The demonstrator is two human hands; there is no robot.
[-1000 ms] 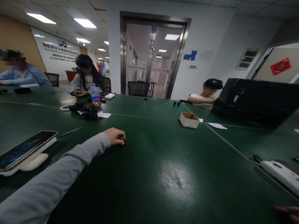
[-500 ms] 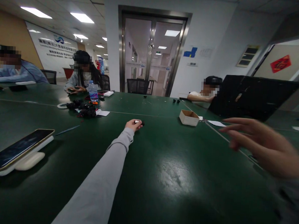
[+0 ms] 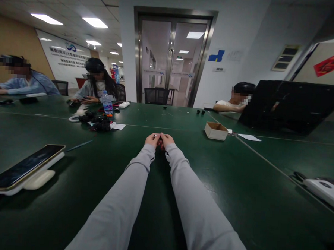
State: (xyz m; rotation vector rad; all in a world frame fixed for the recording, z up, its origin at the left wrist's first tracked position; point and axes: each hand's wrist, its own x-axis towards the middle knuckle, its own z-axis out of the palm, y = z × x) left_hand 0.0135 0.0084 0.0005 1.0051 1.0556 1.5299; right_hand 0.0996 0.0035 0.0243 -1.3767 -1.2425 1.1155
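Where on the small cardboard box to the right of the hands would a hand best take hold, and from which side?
Judging by its pose, grip the small cardboard box from above, across two opposite walls. It sits upright on the green table with its top open, walls low and bare. Its near side is clear; white papers lie close on its right.

Single head cam, worn by the person, facing forward and slightly down along the green table [image 3: 235,203] toward the glass door [image 3: 170,61]. Both sleeves run out from bottom edge; hands [image 3: 160,140] meet far out, mid-frame. No second view to overlap
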